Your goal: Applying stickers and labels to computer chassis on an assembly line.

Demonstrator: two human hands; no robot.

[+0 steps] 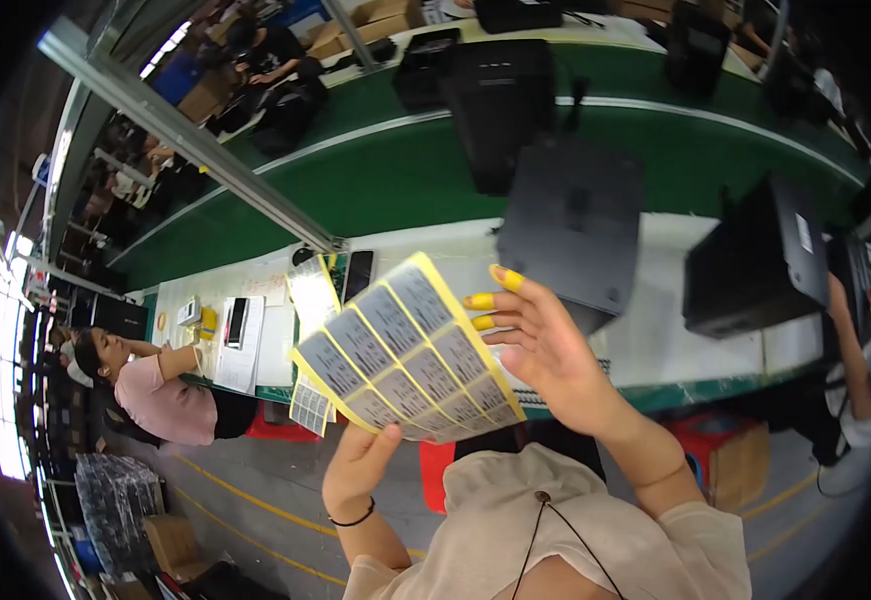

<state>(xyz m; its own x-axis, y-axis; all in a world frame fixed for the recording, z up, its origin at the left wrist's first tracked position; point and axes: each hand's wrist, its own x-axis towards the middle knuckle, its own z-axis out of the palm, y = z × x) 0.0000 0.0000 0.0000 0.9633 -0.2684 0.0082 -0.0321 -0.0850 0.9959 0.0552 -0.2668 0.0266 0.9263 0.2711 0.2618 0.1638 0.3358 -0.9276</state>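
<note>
My left hand (358, 462) grips the lower edge of a sheet of grey stickers (395, 355) on yellow backing, thumb on the front face. The sheet is held up and tilted over the table's front edge. My right hand (562, 372) is beside the sheet's right edge, fingers spread and palm turned partly up; I see nothing in it. Yellow covers sit on several of its fingertips. Beyond that hand stands a large black speaker-like box (575, 225) on the white table. More sticker sheets (313, 292) lie partly behind the held one.
A dark phone (358, 274) lies behind the sheet. At right stands another black box (750, 265), with a co-worker's arm (848, 350) beside it. More black boxes (500, 105) stand on the green conveyor (375, 165). A co-worker in pink (170, 400) sits left. A metal post (195, 145) slants overhead.
</note>
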